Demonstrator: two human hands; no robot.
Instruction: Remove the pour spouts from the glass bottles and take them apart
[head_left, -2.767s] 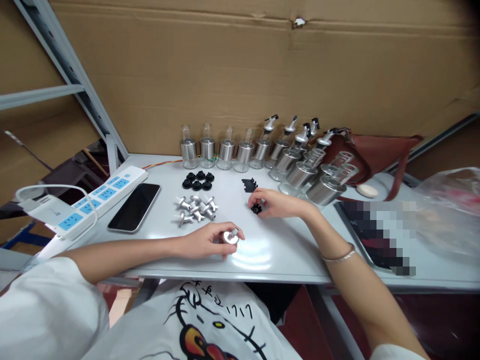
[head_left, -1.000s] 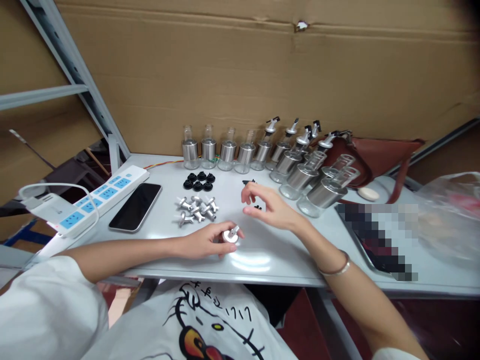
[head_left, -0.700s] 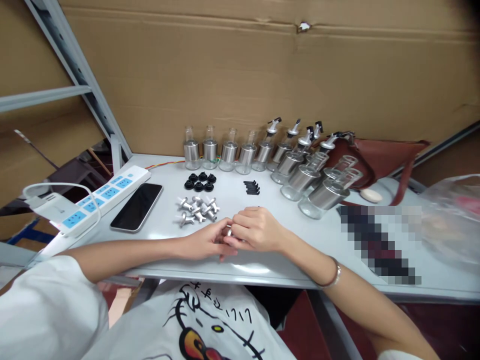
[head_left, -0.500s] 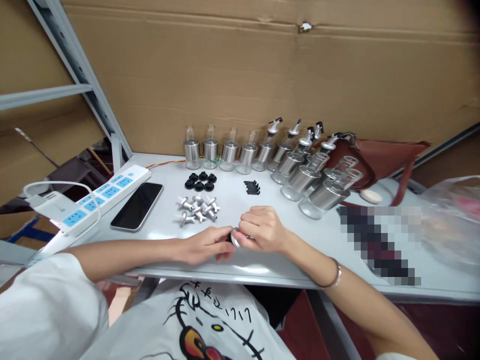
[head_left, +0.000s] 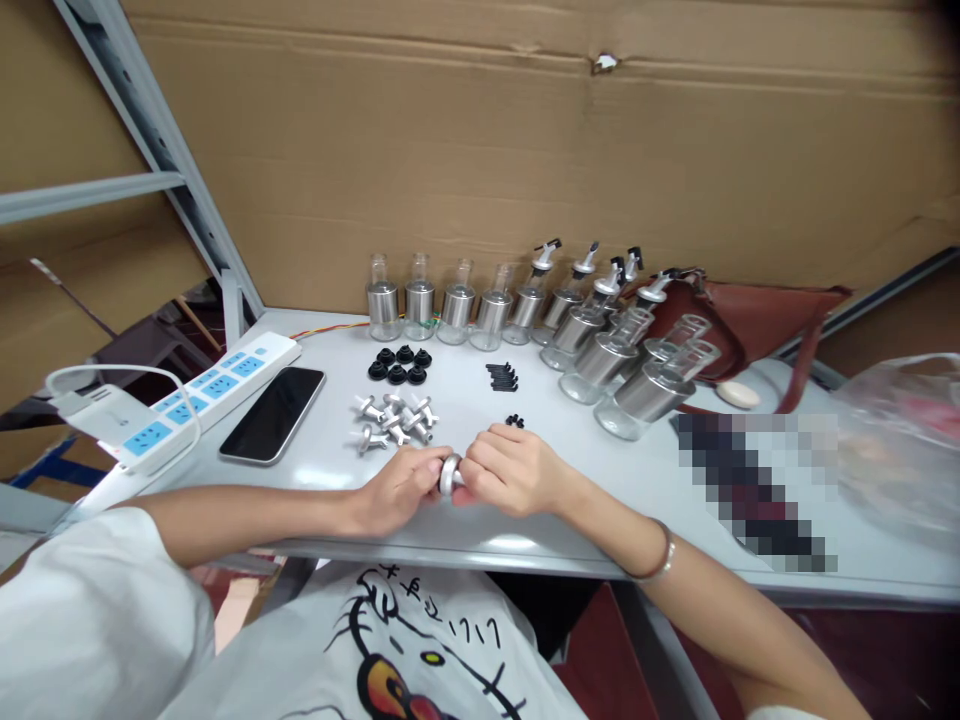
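My left hand (head_left: pixel 397 485) and my right hand (head_left: pixel 506 470) meet near the front of the grey table (head_left: pixel 540 520), both pinched on one small silver spout cap (head_left: pixel 450 474) held between them. Just behind my left hand lies a cluster of silver spout caps (head_left: pixel 394 418). A few small black pieces (head_left: pixel 514 421) sit right behind my right hand. Farther back are black rubber stoppers (head_left: pixel 397 365) and a pile of black pins (head_left: pixel 502 376).
A row of glass-and-steel oil bottles (head_left: pixel 457 305) stands along the cardboard wall, more lie tilted at the right (head_left: pixel 637 385). A phone (head_left: pixel 271 414) and a power strip (head_left: pixel 202 385) lie at left. A brown bag (head_left: pixel 750 310) and a plastic bag (head_left: pixel 900 430) are at right.
My right hand left the black pieces at mid-table and came back to my left hand. Both hands now grip the silver cap, which is lifted and turned on its side.
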